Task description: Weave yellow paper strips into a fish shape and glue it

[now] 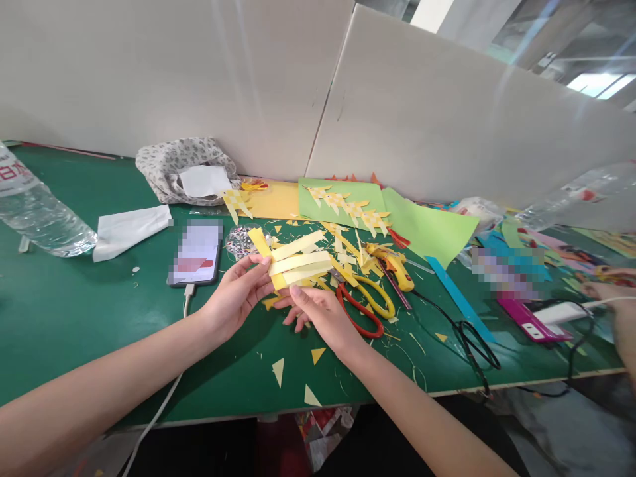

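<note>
Yellow paper strips (301, 262), where are they, please?

They are in front of the person, above the green table (89, 331), between the two hands.

Are they held firmly?

The left hand (239, 288) pinches them between thumb and fingers. The right hand (325, 317) has its thumb at their lower edge; whether it also grasps them, I cannot tell.

How much is done, in your opinion?

I judge it is an early stage. Pale strips lie side by side across one deeper yellow strip, so a first crossing seems made. But their right ends are loose, and I see no full checked pattern in them.

And the other pieces?

Several checked pieces (338, 200) with pointed ends lie in a row on a green sheet (368, 192); these look finished to me. Near the right hand are scissors (342, 289), a glue gun (397, 268) and cut scraps (318, 356).
</note>
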Motion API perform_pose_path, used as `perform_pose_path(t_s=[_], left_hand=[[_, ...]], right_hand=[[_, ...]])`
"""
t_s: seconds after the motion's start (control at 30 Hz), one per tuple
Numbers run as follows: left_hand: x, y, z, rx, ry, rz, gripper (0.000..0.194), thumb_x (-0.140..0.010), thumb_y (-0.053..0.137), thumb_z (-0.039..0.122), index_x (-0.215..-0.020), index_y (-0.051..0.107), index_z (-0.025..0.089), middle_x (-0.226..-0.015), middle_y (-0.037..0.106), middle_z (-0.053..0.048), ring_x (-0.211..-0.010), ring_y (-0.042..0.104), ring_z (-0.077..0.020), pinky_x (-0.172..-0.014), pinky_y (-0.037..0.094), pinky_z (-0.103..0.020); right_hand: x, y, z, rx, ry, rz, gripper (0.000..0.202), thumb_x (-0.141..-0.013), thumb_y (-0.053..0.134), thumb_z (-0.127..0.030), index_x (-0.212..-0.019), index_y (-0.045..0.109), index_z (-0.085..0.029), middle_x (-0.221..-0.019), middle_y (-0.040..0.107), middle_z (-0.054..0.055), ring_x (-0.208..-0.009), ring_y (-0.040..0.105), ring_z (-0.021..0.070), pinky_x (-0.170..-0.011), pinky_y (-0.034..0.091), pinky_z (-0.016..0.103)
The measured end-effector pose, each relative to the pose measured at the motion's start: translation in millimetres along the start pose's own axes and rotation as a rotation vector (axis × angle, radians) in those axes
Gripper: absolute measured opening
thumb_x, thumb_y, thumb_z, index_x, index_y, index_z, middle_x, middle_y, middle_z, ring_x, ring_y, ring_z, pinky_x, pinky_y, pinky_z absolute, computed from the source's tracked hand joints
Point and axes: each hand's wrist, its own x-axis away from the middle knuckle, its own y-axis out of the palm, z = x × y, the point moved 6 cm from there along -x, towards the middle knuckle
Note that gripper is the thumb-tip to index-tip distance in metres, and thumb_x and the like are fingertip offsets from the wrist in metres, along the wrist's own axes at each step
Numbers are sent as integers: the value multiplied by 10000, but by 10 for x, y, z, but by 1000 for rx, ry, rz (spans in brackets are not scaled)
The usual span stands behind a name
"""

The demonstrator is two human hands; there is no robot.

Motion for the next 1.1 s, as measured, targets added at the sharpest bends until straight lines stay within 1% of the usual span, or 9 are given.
perform_pose_path(t_s=[0.1,0.2,0.3,0.37,0.5,0.7,0.83,0.93,1.1], left_hand=[[27,37,-21,-22,15,-36,180,-736,684,247,-794,531,172,-785,646,14,-645,620,-61,-622,535,-141],[46,69,-46,-73,18,-69,178,-746,673,269,-799,532,172,-776,658,15,-676,624,-67,-676,527,-160],[62,87,-66,-86,13,-68,185,-744,675,273,-785,526,173,-783,670,15,-707,629,-71,-713,515,-168],[70,93,-73,-83,12,-59,191,-742,678,274,-779,518,176,-781,672,21,-696,625,-63,-706,506,-160],[68,91,-79,-97,25,-52,205,-744,674,294,-778,507,180,-769,665,29,-684,618,-62,-692,495,-162],[52,27,-123,-162,3,-10,222,-739,672,325,-811,526,175,-744,642,26,-671,599,-69,-686,496,-184],[49,-3,-134,-198,-5,20,231,-717,688,338,-804,554,171,-764,632,24,-685,588,-72,-669,489,-179],[44,-13,-128,-204,1,33,256,-685,710,352,-792,565,170,-777,643,14,-691,592,-84,-653,483,-184],[46,-22,-81,-246,46,45,254,-682,714,347,-788,569,168,-713,632,22,-609,557,-68,-584,453,-164]], right_hand=[[-6,-26,3,-114,26,61,420,-763,552,-541,-918,682,-174,-887,684,84,-647,626,134,-518,477,231],[9,-98,-16,-164,-30,183,335,-700,663,-451,-898,680,-182,-815,688,52,-634,629,134,-555,492,242],[24,-149,-15,-171,-73,267,277,-679,690,-406,-843,684,-183,-730,683,29,-625,633,143,-587,500,262],[26,-156,-6,-178,-73,290,278,-661,702,-400,-831,684,-180,-736,690,32,-645,642,159,-614,512,284],[15,-135,-3,-210,-71,293,319,-598,747,-371,-842,683,-175,-825,711,53,-718,662,193,-662,535,321],[-4,-114,33,-252,-71,261,356,-594,752,-332,-906,676,-179,-884,711,53,-685,667,184,-670,556,330],[-8,-104,92,-229,-8,267,401,-578,756,-297,-951,661,-183,-930,700,56,-701,670,196,-683,566,349],[1,-80,99,-161,17,243,373,-600,740,-288,-954,661,-203,-952,695,49,-766,671,215,-722,562,367],[32,-130,-14,-152,-75,203,415,-592,750,-298,-979,626,-219,-984,680,37,-929,636,232,-822,521,379]])
